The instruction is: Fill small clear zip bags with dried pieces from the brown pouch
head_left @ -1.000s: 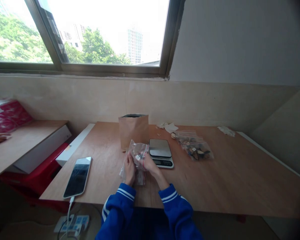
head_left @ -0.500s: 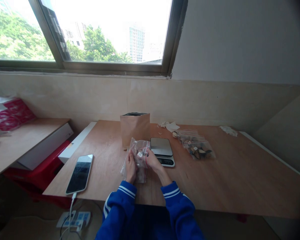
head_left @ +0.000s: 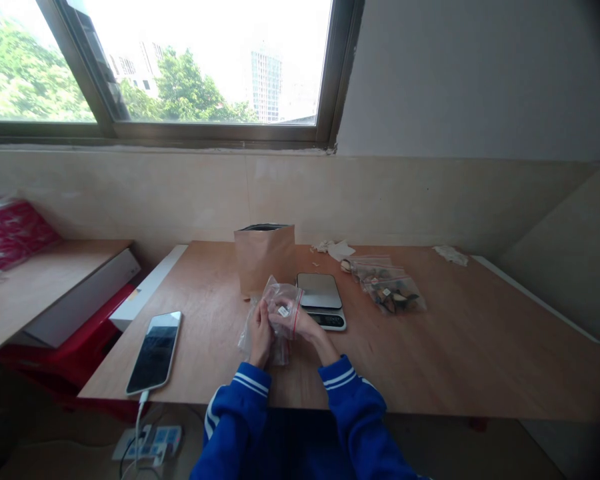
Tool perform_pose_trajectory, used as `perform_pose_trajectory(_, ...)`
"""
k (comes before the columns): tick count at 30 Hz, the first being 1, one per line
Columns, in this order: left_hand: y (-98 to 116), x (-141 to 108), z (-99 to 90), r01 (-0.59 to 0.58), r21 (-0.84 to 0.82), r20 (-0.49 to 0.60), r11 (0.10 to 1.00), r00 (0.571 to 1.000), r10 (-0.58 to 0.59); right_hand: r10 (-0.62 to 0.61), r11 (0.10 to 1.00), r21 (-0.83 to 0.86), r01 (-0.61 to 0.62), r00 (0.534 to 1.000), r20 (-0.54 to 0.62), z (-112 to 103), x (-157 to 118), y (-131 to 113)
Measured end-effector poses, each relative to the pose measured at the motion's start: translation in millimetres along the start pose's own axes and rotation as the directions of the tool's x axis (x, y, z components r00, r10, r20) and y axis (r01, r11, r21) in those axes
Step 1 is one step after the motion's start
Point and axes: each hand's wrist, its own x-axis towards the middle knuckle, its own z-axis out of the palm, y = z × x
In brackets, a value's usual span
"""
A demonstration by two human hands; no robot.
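Note:
My left hand (head_left: 261, 335) is closed on the left side of a clear zip bag (head_left: 291, 293) with a red seal line and a small white label. My right hand (head_left: 306, 325) reaches past the seal line, its fingers inside the bag and blurred by the plastic; what they hold, if anything, is hidden. More clear plastic bags (head_left: 280, 353) lie under my hands on the table. Just behind stands an open brown paper pouch (head_left: 264, 257). Right of it sits a kitchen scale (head_left: 320, 293) with a bare metal plate and a dark display.
Several filled zip bags (head_left: 395, 295) lie right of the scale. Crumpled white tissue (head_left: 341, 250) is near the wall, another piece (head_left: 451, 255) farther right. A phone (head_left: 155, 353) with a charging cable (head_left: 139, 420) lies at the table's left edge. A red stool (head_left: 65, 367) stands left.
My right hand has moved left from the bag's seal edge, and its fingers are now inside the bag. My left hand keeps its hold. The view has turned slightly right.

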Motion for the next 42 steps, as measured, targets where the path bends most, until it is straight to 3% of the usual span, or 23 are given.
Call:
perform_pose_trajectory(3,1,0,-1.6,0.101,-0.027,-0.079,0.995,0.992,-0.103,-0.031,0.999,0.012,0.032,0.998,-0.06,-1,0,-5)
perform_pose_trajectory(6,4,-1,-2.7,0.206,-0.106,-0.183,0.973,0.958,-0.222,-0.103,0.992,0.053,0.116,0.973,-0.204,-5,1,-12)
perform_pose_trajectory(8,5,-1,-2.9,0.244,-0.148,-0.206,0.958,0.94,-0.271,-0.089,0.984,0.128,0.124,0.963,-0.255,-11,4,-20)
perform_pose_trajectory(11,8,-1,-2.3,0.272,-0.154,-0.217,0.95,0.928,-0.302,-0.09,0.964,0.215,0.155,0.954,-0.285,-23,17,-41)
perform_pose_trajectory(13,8,-1,-1.9,0.281,-0.152,-0.226,0.948,0.924,-0.31,-0.164,0.953,0.194,0.232,0.935,-0.316,-30,34,-65)
perform_pose_trajectory(15,8,0,-1.7,0.286,-0.16,-0.233,0.945,0.919,-0.318,-0.297,0.932,0.091,0.35,0.884,-0.36,-35,57,-96)
perform_pose_trajectory(17,7,0,-1.7,0.287,-0.169,-0.233,0.943,0.918,-0.321,-0.483,0.869,-0.098,0.485,0.788,-0.381,-36,83,-130)
perform_pose_trajectory(20,6,0,-1.7,0.286,-0.167,-0.234,0.944,0.918,-0.319,-0.727,0.684,-0.394,0.614,0.615,-0.305,-32,121,-168)
perform_pose_trajectory(22,6,0,-1.6,0.285,-0.159,-0.232,0.945,0.92,-0.316,-0.802,0.571,-0.531,0.626,0.563,-0.198,-27,141,-177)
perform_pose_trajectory(27,3,-1,-2.2,0.277,-0.156,-0.216,0.948,0.927,-0.306,-0.761,0.415,-0.695,0.587,0.643,0.089,-18,158,-153)
perform_pose_trajectory(31,1,-1,-3.1,0.251,-0.162,-0.184,0.954,0.942,-0.279,-0.743,0.374,-0.724,0.58,0.654,0.14,-15,152,-138)
perform_pose_trajectory(38,1,-1,-3.5,0.261,-0.163,-0.201,0.952,0.936,-0.291,-0.691,0.341,-0.701,0.626,0.673,0.264,-17,147,-142)
perform_pose_trajectory(40,2,-2,-3.6,0.255,-0.162,-0.189,0.953,0.94,-0.284,-0.626,0.315,-0.746,0.587,0.719,0.302,-16,147,-145)
perform_pose_trajectory(42,3,-2,-3.3,0.244,-0.155,-0.179,0.957,0.946,-0.27,-0.526,0.275,-0.823,0.496,0.795,0.303,-14,148,-148)
